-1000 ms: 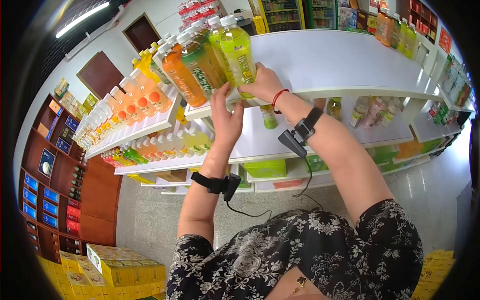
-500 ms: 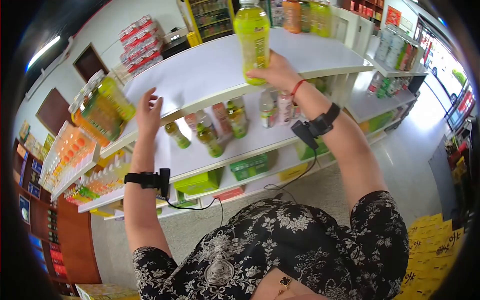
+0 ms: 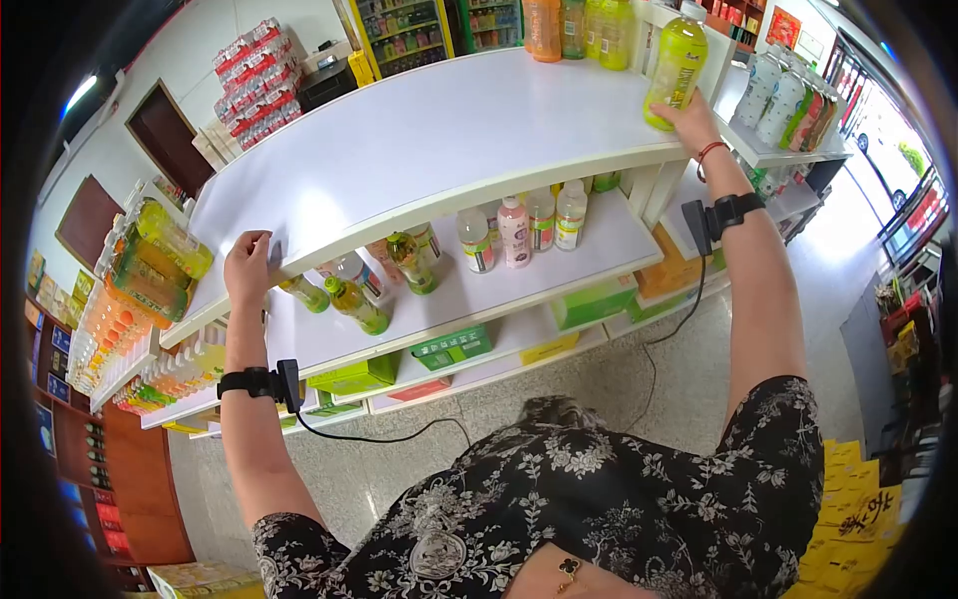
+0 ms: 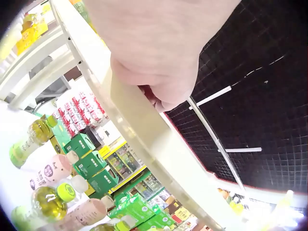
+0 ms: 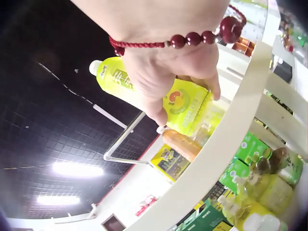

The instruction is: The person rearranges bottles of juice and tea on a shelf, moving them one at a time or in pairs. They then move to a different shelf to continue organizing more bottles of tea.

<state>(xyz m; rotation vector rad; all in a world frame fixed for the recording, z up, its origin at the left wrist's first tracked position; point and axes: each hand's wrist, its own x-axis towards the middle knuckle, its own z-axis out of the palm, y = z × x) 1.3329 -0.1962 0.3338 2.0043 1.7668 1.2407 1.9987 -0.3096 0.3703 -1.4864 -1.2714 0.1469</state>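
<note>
Rightward along the top shelf (image 3: 419,130), the yellow-green bottle (image 3: 679,68) had travelled from near its middle to its right end. The right hand (image 3: 696,127) gripped the bottle low on its body; whether its base touched the shelf could not be told. The left hand (image 3: 246,268), fingers curled and holding no bottle, lay at the front edge. Other bottles (image 3: 611,35) stood just beside the held one, toward the far edge.
</note>
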